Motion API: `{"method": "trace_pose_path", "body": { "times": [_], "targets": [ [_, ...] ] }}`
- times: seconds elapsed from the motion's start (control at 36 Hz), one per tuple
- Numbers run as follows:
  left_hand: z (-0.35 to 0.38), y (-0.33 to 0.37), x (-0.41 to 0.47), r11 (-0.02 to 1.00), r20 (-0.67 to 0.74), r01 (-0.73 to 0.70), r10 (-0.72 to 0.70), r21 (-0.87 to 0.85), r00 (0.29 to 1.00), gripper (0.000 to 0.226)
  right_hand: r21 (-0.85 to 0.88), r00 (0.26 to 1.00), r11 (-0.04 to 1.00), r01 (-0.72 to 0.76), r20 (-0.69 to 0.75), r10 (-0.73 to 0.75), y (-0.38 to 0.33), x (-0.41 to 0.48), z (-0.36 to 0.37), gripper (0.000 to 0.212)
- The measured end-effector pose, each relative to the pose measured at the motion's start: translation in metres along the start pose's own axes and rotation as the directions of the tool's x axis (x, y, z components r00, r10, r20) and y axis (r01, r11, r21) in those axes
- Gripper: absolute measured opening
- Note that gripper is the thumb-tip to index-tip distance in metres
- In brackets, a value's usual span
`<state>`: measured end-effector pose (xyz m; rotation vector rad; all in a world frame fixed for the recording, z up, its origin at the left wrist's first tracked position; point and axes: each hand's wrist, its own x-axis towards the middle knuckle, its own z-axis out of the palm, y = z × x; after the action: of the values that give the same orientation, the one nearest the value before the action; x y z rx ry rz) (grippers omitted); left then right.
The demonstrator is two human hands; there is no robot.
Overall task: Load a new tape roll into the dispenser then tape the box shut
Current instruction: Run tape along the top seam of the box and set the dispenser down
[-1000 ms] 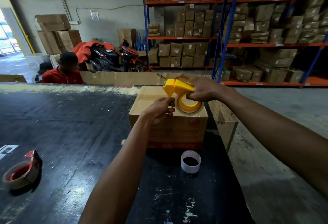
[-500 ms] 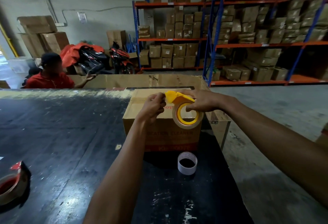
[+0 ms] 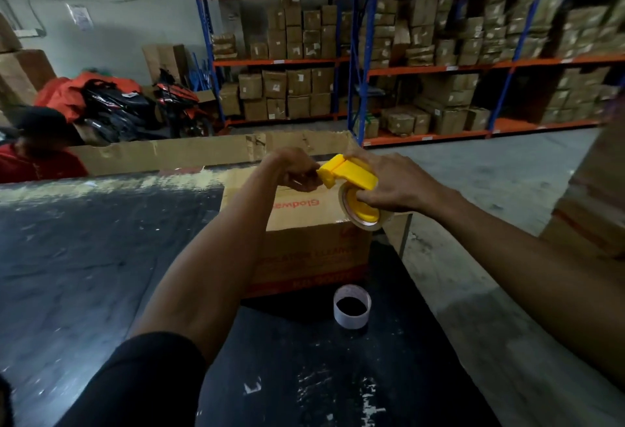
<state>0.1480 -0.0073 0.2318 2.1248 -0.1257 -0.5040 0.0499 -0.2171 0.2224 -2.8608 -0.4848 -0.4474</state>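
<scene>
Dispenser point(image 3: 350, 176) between both hands' fingers point(image 3: 304, 181)

wide bare stretch of black table point(image 3: 88, 257) open to the left of the cardboard box point(image 3: 311, 240), free for passing. near edge in front of the box blocked only by an empty tape core point(image 3: 351, 306), standing upright, just apart from the box face. above the box top, both hands point(image 3: 297, 172) point(image 3: 389, 186) and the yellow dispenser point(image 3: 348, 174) crowding the right end. far side closed off by a cardboard sheet point(image 3: 203, 152) on edge. table edge just right of the box.
</scene>
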Motion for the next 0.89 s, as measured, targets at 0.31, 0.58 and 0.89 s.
{"method": "trace_pose_path", "body": {
  "times": [0.31,0.58,0.89],
  "targets": [
    [0.007,-0.010,0.085,0.780,0.044,-0.428,0.461,0.457,0.886,0.026,-0.076,0.979,0.979,-0.189,0.059,0.194,-0.021,0.022,0.008,0.053],
    [-0.003,-0.051,0.133,0.765,0.047,-0.470,0.503,0.440,0.863,0.020,-0.065,0.912,0.941,-0.332,0.233,0.338,-0.029,0.033,0.029,0.041],
    [0.009,-0.064,0.161,0.635,0.042,-0.533,0.621,0.560,0.783,0.013,-0.147,0.866,0.914,-0.379,0.292,0.406,-0.033,0.058,0.033,0.038]
  ]
}}
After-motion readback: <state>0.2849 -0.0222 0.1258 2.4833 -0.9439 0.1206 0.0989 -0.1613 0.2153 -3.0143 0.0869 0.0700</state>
